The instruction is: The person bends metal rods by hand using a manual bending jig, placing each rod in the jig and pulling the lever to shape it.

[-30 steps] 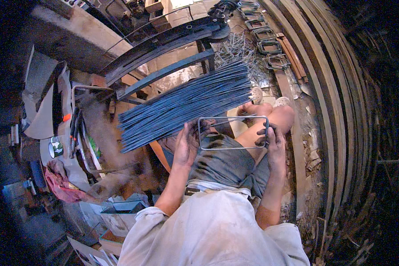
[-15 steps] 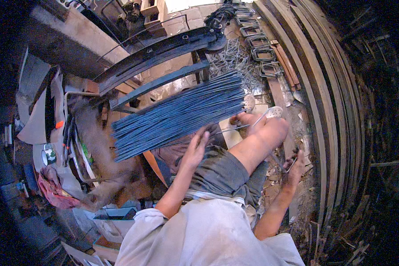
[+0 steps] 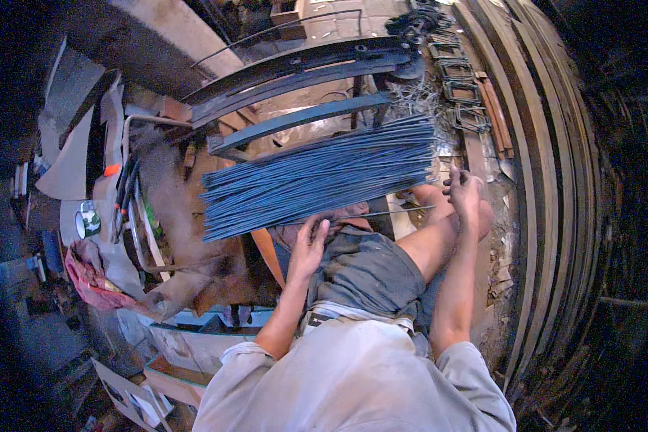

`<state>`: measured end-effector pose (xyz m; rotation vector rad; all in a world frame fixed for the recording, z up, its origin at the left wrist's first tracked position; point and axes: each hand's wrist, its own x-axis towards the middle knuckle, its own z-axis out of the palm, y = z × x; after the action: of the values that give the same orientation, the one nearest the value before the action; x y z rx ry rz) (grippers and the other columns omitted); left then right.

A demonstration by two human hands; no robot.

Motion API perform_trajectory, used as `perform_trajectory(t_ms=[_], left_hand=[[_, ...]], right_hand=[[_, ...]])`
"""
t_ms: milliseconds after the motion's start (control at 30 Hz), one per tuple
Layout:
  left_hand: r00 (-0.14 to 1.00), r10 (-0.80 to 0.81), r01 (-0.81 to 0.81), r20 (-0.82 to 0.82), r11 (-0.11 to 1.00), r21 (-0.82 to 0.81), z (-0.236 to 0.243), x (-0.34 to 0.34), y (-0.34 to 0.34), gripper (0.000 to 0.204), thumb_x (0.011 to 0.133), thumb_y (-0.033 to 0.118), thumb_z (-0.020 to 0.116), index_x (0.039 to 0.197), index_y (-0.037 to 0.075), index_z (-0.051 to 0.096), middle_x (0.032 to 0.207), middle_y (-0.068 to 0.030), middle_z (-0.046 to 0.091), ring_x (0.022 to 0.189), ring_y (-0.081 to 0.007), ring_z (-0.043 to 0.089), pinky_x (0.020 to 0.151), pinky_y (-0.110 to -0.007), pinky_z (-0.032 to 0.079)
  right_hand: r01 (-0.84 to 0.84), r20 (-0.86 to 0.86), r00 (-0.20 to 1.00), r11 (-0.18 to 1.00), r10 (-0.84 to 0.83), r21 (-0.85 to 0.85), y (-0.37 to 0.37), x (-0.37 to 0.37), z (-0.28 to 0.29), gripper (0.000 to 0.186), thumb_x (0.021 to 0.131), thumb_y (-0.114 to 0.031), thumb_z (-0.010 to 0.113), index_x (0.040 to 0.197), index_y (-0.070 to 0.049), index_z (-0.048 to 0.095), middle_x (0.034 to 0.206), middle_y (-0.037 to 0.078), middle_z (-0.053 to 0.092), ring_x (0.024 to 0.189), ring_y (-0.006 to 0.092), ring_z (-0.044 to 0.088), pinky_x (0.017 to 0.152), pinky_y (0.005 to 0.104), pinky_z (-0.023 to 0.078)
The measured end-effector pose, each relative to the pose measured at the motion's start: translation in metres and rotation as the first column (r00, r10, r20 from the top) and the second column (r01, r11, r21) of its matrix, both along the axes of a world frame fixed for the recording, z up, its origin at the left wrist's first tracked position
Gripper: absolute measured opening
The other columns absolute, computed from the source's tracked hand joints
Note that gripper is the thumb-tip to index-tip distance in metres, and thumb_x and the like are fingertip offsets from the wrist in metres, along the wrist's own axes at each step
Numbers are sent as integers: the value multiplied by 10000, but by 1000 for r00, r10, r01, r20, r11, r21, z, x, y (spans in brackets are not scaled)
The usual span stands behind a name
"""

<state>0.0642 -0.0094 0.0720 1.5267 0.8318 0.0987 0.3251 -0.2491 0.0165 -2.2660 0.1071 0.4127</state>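
My left hand [image 3: 310, 247] is closed on one end of a thin metal rod [image 3: 399, 211], which points right across my lap. Just above that hand lies a thick bundle of straight blue-grey metal rods [image 3: 317, 176], stacked side by side. My right hand [image 3: 465, 193] is raised over my knee, near the bundle's right end. Its fingers are loosely curled and apart, with nothing visible in them.
Behind the bundle stands a dark metal frame [image 3: 302, 68]. Square bent wire frames [image 3: 459, 91] line the floor at far right, beside long timber planks [image 3: 547, 180]. A mug [image 3: 88, 220] and red cloth [image 3: 92, 277] are at left.
My right hand has moved up and inward from the lower right; the bent metal piece by it no longer shows there. My left hand keeps the rod, now lying more level. The view has shifted.
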Motion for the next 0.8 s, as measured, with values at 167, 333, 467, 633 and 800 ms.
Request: perform_trajectory(t_ms=[167,333,467,633,800], left_hand=[[992,-48,82,-115,947,312,-12,-31,22,400,956,299,541,1170,-38,554,1092,-191,634,1028,-312,607,889,-375,455],[983,-33,106,-178,904,414,-35,-59,38,452,921,321,577,1194,-38,543,1152,-257,597,1107,-403,552,953,-423,421],[982,-8,91,-187,895,437,-38,-77,37,491,914,354,590,1233,-15,540,1226,-252,568,1190,-374,517,1020,-414,386],[927,-85,204,-365,931,303,-30,-84,32,543,909,396,580,1226,-43,531,1218,-264,562,1163,-409,513,1008,-437,392],[973,6,122,-230,834,538,-77,-97,17,460,900,345,588,1149,-40,563,1062,-267,603,987,-431,571,862,-463,453]], right_hand=[[-377,221,852,848,475,-372,92,-49,49,323,927,-292,574,1038,9,611,850,210,663,787,352,659,687,407,515],[-605,510,413,646,754,-465,134,-66,-23,322,812,-158,640,1105,-33,597,1034,203,626,967,388,606,855,428,495],[-864,232,178,265,956,-428,173,-69,13,348,790,-179,635,1101,-29,590,1084,200,612,977,373,610,834,430,502],[-929,21,91,92,996,-357,145,-117,-73,306,864,-148,507,1142,-45,581,977,179,639,864,380,634,752,462,533],[-903,-16,75,61,997,-426,150,-133,-40,370,851,-126,484,1208,-67,560,1057,205,624,976,379,614,804,432,521]])
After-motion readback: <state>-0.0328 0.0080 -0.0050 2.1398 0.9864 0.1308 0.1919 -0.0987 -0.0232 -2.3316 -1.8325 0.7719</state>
